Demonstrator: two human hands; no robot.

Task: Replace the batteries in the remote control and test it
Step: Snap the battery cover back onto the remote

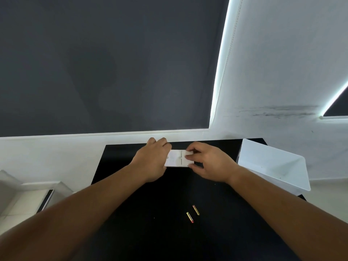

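A white remote control [176, 159] lies back side up near the far edge of the black table [150, 232]. My left hand [152, 159] grips its left end. My right hand [207, 162] holds the right end, with fingers resting on the battery cover [185, 157]. Whether the cover sits fully closed I cannot tell. Two small batteries lie loose on the table nearer to me: one [195, 210] and another [190, 217], side by side and apart from both hands.
A white plastic bin [273, 166] stands tilted at the table's right edge. A white wall and dark window blind rise behind the table. Pale floor and a white ledge [37, 187] show at the left.
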